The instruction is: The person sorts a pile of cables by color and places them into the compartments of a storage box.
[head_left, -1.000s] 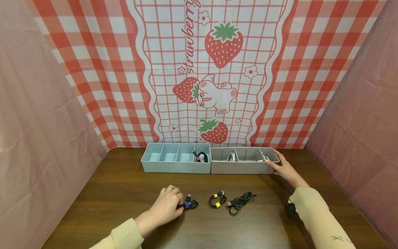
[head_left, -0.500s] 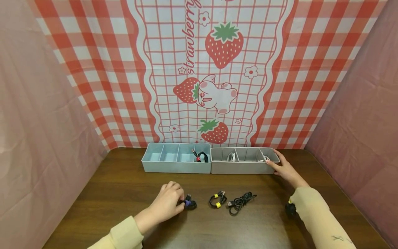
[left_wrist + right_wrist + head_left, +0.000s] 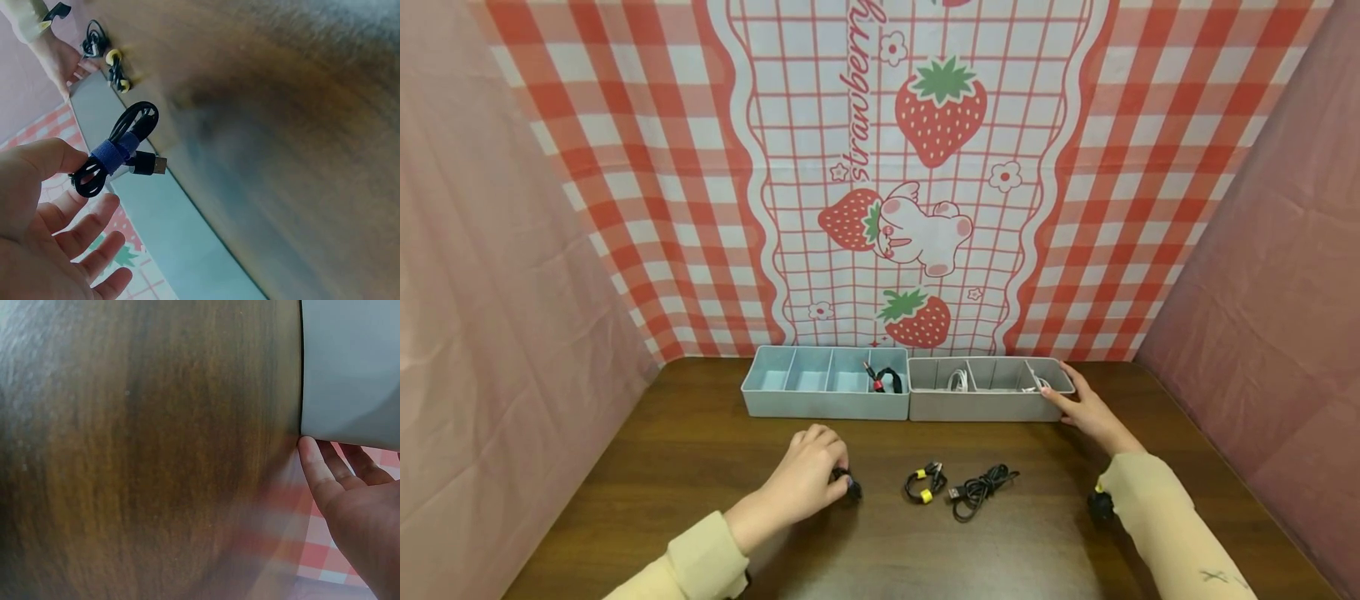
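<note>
A black USB cable (image 3: 144, 122), coiled and wrapped with a blue strap (image 3: 114, 154), is pinched between the thumb and index finger of my left hand (image 3: 805, 475). Its metal plug points away from the palm in the left wrist view, and the other fingers are spread. My left hand hides much of the coil in the head view. At the right end of the grey divided box (image 3: 977, 407), my right hand (image 3: 1092, 410) rests with its thumb at the front rim. Its fingers lie fairly straight against the box's end in the right wrist view.
On the wooden table lie a black cable with yellow ties (image 3: 926, 483) and another coiled black USB cable (image 3: 981, 492). A blue divided box (image 3: 825, 405) adjoins the grey one and holds a black cable with a red tie (image 3: 886, 380). White cables (image 3: 957, 379) sit in the grey box.
My left hand has pinched the blue-strapped cable more closely and lifted it slightly, turning the coil toward the palm. My right hand stays at the grey box's end.
</note>
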### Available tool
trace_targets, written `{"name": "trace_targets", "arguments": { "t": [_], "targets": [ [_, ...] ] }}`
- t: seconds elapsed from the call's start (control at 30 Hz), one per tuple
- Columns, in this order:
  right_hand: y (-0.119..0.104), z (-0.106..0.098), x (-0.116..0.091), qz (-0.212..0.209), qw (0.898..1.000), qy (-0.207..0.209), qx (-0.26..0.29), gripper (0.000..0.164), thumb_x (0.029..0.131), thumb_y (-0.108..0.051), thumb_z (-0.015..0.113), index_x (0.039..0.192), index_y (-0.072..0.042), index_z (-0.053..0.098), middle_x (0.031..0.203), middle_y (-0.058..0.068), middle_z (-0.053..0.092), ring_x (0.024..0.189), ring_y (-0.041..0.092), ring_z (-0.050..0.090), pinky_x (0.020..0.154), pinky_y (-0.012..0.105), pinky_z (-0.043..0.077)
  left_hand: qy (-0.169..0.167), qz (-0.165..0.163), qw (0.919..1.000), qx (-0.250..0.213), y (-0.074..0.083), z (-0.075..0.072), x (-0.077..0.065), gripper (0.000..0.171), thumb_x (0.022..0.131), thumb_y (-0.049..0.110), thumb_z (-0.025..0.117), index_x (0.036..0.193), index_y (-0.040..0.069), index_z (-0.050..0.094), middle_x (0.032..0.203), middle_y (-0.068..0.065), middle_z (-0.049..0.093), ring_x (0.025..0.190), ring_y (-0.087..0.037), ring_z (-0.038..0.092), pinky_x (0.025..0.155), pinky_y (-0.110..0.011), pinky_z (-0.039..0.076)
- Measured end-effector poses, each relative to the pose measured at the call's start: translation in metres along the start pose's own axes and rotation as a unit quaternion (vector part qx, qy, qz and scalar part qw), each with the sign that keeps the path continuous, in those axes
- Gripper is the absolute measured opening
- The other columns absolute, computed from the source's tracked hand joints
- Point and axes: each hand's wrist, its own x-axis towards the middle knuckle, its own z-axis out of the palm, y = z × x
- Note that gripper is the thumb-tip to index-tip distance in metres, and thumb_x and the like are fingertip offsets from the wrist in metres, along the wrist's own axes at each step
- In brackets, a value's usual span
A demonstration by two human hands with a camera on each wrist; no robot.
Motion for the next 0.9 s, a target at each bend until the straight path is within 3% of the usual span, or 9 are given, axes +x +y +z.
{"name": "trace_targets", "arguments": {
  "t": [0.9],
  "targets": [
    [0.000,0.001,0.000,-0.003,1.000,0.001,-0.005,0.084,0.096,-0.044,0.050,0.153,-0.015,-0.005,0.150,0.034,0.006,0.127,0.049,0.034,0.095,0.057,0.042,0.025,-0.007,0.9996,0.011,-0.008,-0.037,0.032,0.017,0.077,0.024,0.076,0.076,0.019,0.059,0.089,0.004,0.058,0.102,-0.022,0.051,0.087,-0.046,0.040]
  ]
}}
